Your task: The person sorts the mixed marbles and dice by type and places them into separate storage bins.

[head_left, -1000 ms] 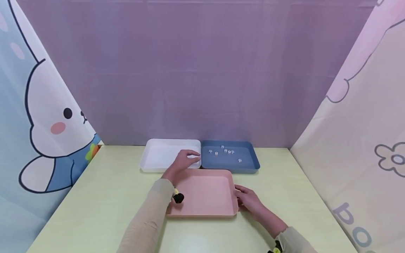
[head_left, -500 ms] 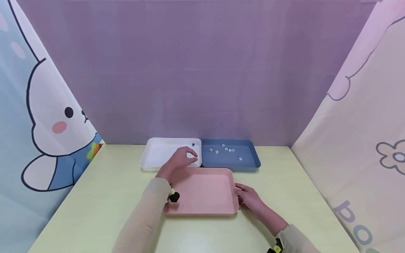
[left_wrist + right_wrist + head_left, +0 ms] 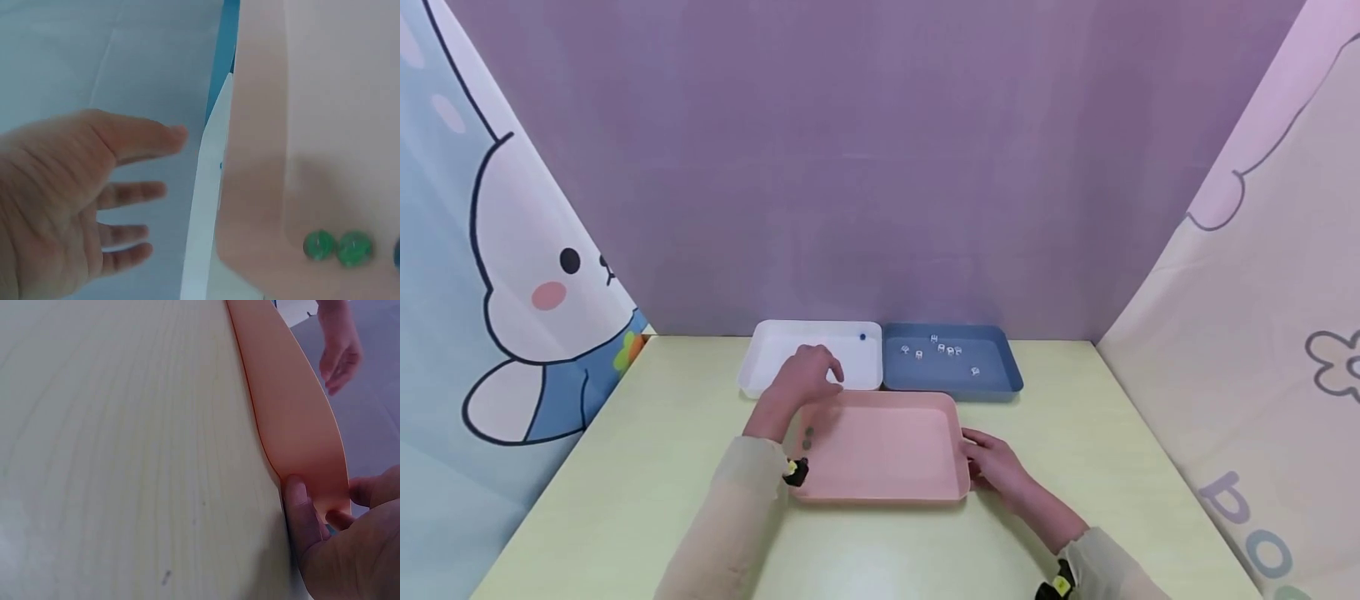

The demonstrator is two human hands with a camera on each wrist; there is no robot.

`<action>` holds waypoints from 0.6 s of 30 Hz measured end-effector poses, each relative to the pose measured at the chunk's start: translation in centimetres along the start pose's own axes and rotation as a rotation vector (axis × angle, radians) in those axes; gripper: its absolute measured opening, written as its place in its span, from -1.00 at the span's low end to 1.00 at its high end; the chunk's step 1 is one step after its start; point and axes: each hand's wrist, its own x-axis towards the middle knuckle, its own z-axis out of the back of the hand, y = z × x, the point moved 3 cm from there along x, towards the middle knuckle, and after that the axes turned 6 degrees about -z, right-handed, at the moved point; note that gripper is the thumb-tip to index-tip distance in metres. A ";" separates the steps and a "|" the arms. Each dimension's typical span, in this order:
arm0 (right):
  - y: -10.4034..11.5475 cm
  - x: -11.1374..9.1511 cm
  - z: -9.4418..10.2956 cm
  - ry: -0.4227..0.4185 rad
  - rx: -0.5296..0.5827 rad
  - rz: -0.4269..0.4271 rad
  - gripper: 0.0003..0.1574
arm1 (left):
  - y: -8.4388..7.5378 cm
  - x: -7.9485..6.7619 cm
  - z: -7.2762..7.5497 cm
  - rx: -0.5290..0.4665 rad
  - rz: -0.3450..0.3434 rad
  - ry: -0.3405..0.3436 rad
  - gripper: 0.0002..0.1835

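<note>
A pale beige left sleeve (image 3: 718, 517) and a matching right sleeve (image 3: 1108, 567) are worn, both loosely cut; at the left cuff a small black device (image 3: 800, 473) with a yellow patch (image 3: 792, 467) is worn; a similar device (image 3: 1066, 570) is seen at the right.

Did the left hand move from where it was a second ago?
Yes. Judged against the white tray, the left hand has moved left: it reached that tray's right edge, beside the blue tray, and now stops short of it.

Purple cloth (image 3: 880, 167) hangs behind the pale table (image 3: 632, 467).
</note>
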 end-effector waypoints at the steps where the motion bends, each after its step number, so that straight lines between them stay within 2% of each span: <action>1: 0.0 0.0 0.0 -0.002 0.000 0.000 -0.44 | -0.1 -0.4 0.1 0.031 0.007 0.011 -0.96; 5: -0.1 0.1 0.0 -0.007 -0.009 -0.003 -0.42 | -0.5 -1.6 0.3 0.133 0.003 0.044 -0.94; 8: -0.2 0.2 0.1 -0.003 -0.010 0.000 -0.42 | -0.7 -2.3 0.3 0.171 0.018 0.084 -0.92; 13: -0.1 0.0 0.1 0.005 0.000 -0.007 -0.41 | -0.8 -2.9 -0.4 0.222 0.107 0.194 -0.89; 16: 0.0 0.0 0.2 0.009 0.005 -0.017 -0.42 | -1.0 -3.1 -0.6 0.255 0.168 0.248 -0.97; 18: 0.2 0.0 0.2 0.010 0.008 -0.018 -0.42 | -1.0 -3.2 -0.9 0.280 0.202 0.281 -0.87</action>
